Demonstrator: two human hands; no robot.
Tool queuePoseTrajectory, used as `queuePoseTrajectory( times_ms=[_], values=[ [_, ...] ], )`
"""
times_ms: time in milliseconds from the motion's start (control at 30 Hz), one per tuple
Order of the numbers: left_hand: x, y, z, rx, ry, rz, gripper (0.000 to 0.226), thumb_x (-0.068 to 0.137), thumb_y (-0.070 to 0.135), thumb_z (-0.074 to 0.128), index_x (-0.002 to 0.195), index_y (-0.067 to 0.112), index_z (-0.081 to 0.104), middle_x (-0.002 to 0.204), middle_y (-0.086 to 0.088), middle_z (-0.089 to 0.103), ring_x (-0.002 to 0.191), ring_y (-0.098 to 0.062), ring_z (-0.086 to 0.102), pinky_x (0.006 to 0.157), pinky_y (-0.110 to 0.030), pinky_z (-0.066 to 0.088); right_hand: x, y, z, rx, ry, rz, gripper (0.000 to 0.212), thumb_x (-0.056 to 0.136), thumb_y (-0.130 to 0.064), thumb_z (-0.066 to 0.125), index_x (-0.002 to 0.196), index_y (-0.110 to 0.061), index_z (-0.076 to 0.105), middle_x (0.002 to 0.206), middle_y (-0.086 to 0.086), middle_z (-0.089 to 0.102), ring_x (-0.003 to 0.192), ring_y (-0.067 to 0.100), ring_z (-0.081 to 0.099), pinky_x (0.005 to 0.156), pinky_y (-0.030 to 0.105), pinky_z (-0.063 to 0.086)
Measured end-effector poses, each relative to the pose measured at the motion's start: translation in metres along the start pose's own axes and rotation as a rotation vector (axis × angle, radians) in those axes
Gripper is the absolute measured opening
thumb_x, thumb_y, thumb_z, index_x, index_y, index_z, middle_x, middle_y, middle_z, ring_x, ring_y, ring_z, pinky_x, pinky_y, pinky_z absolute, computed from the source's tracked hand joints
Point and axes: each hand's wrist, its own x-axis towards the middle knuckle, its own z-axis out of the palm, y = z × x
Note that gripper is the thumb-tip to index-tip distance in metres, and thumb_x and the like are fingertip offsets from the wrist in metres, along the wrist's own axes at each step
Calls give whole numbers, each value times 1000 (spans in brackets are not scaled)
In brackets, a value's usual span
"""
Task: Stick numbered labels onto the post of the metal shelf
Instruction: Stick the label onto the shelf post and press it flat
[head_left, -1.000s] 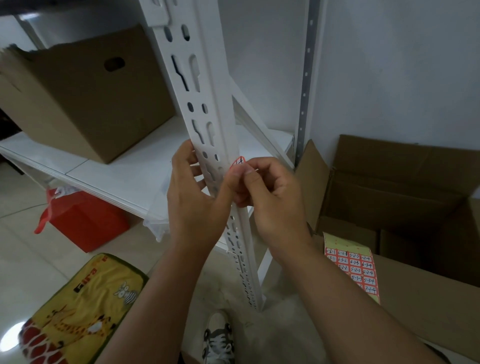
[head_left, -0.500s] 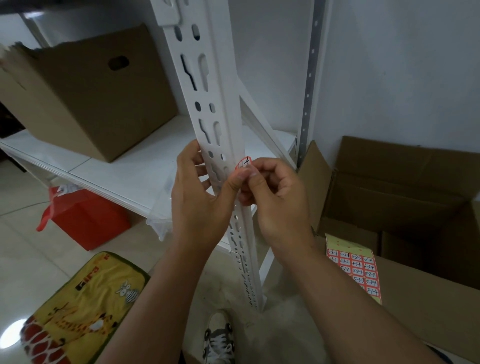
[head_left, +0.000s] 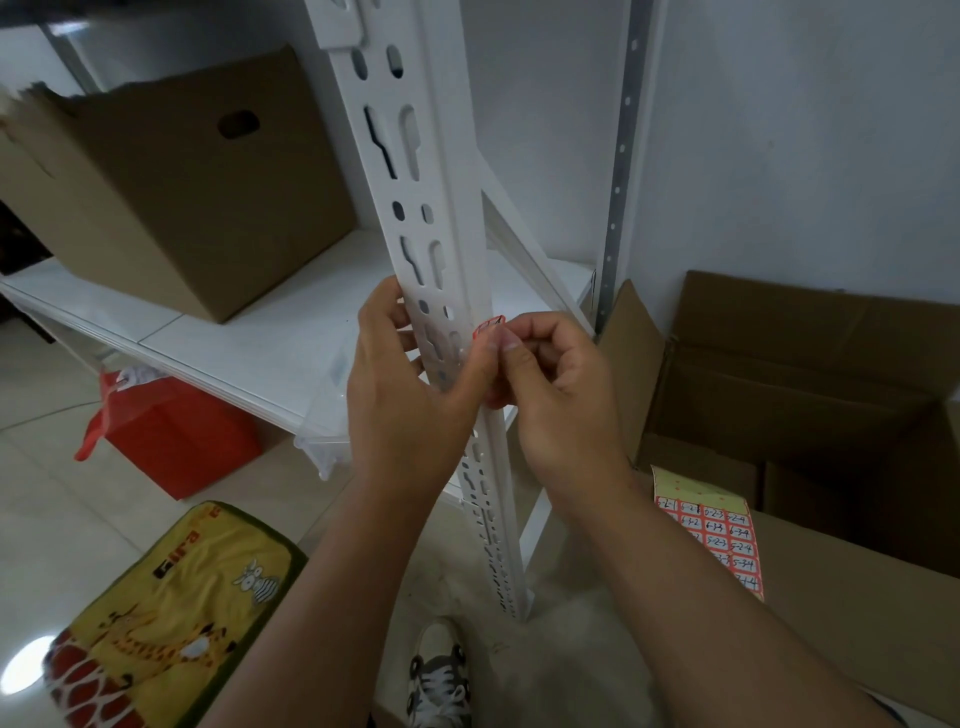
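A white slotted shelf post (head_left: 415, 171) runs down the middle of the view. My left hand (head_left: 410, 395) wraps around the post from the left, thumb on its right edge. My right hand (head_left: 550, 395) pinches a small red numbered label (head_left: 488, 326) between thumb and forefinger, and the label touches the post's right edge just above my fingertips. A sheet of red numbered labels (head_left: 714, 540) lies on a cardboard flap at the lower right.
A closed cardboard box (head_left: 171, 171) stands on the white shelf board (head_left: 249, 338). An open carton (head_left: 810, 405) sits to the right by the wall. A red box (head_left: 171, 441) and a yellow giraffe mat (head_left: 171, 613) lie on the floor; my shoe (head_left: 439, 675) is below.
Both hands stay on the post with the label; the view has shifted slightly, and the label sits a little higher above my fingertips against the post edge.
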Motion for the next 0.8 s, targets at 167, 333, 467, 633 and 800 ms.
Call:
queuePoseTrajectory(
  times_ms=[167, 333, 467, 633, 800],
  values=[
    [1, 5, 1, 94, 39, 46, 73, 81, 50, 67, 139, 20, 33, 112, 8, 57, 92, -8, 64, 70, -21, 57, 1, -1, 0, -10, -12, -14, 7, 96, -14, 54, 93, -11, 60, 81, 10, 66, 67, 9, 62, 62, 21, 54],
    [3, 7, -2, 116, 5, 60, 75, 81, 51, 67, 140, 18, 34, 109, 13, 54, 82, 7, 58, 68, -4, 49, 2, 0, 0, -39, -19, -37, 6, 96, -12, 54, 94, -10, 59, 80, 7, 64, 65, 6, 61, 60, 17, 50],
    [3, 8, -2, 123, 8, 44, 77, 81, 49, 69, 141, 17, 34, 111, 14, 53, 84, 3, 57, 70, -7, 48, 3, 0, 0, -50, -8, -40, 6, 96, -12, 54, 95, -9, 59, 81, 7, 65, 66, 6, 61, 60, 16, 50],
    [3, 14, -1, 109, -2, 7, 78, 78, 51, 66, 141, 18, 33, 109, 13, 53, 81, 1, 58, 67, -7, 48, 2, -1, -1, -29, 9, -21, 5, 96, -11, 54, 93, -10, 59, 81, 7, 65, 65, 5, 62, 59, 15, 50],
    [3, 19, 0, 123, -8, -15, 75, 76, 49, 64, 137, 18, 33, 104, 14, 49, 73, 6, 55, 61, 2, 43, 1, 0, -4, -34, 16, -16, 7, 96, -9, 53, 94, -5, 58, 81, 14, 65, 61, 7, 59, 57, 17, 50]
  ],
)
